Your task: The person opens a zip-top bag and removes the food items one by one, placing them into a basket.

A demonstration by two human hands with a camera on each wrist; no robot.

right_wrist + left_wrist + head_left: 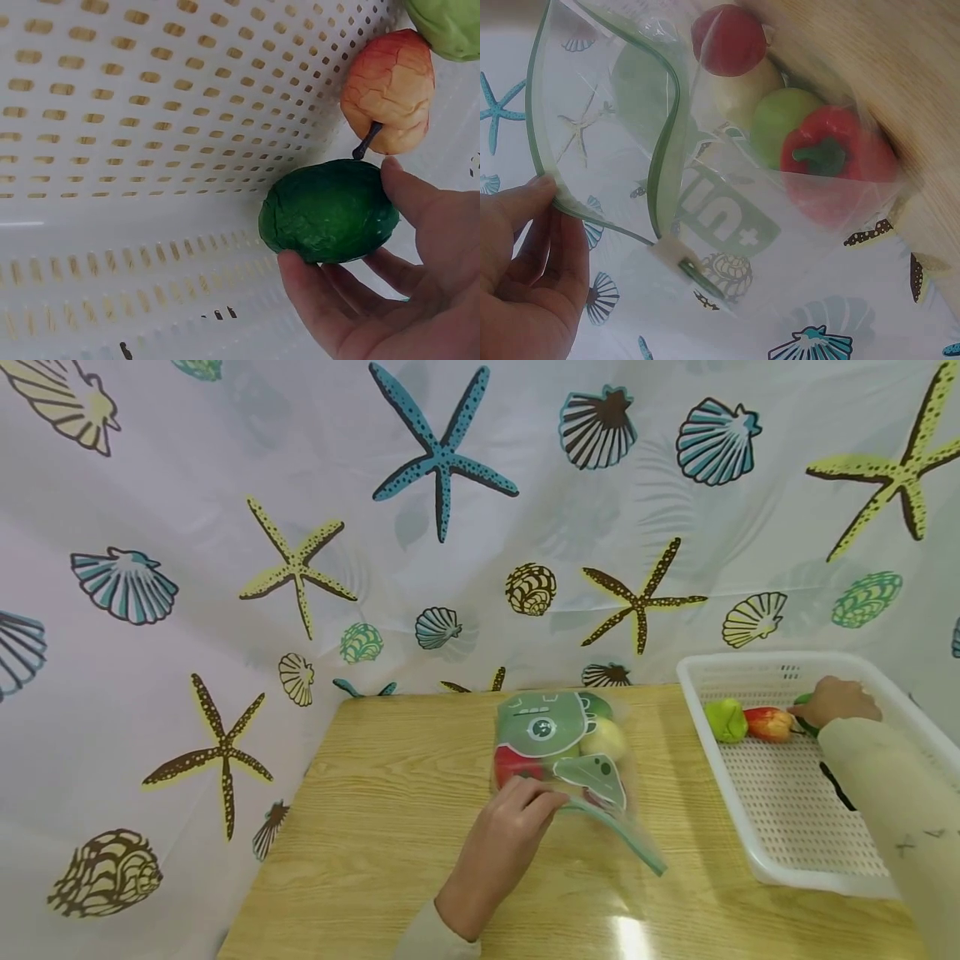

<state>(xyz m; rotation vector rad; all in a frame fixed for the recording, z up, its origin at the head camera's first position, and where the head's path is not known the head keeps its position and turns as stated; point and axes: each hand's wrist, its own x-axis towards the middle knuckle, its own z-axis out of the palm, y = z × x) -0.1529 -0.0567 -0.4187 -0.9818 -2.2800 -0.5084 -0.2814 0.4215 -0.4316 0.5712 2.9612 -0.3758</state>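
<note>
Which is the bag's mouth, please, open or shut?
Open: the green edges of the bag stand apart, one pinched by the left hand.

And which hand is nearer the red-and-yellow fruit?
Right. The right hand is beside the red-and-yellow fruit, gripping the dark green fruit; the left hand is outside the white basket, pinching the clear bag.

the left hand (pixel 536 296) pinches the green rim (pixel 669 131) of a clear bag (pixel 739 176) between the thumb and the fingers, and the mouth of this bag gapes. through the film one can see a red pepper (pixel 844 154) with green stem, a light green round piece (pixel 776 127) beside it, then a pale yellow piece (pixel 739 94) and a dark red piece (pixel 729 41). in the upper right is a wooden surface (pixel 907 67).
</note>
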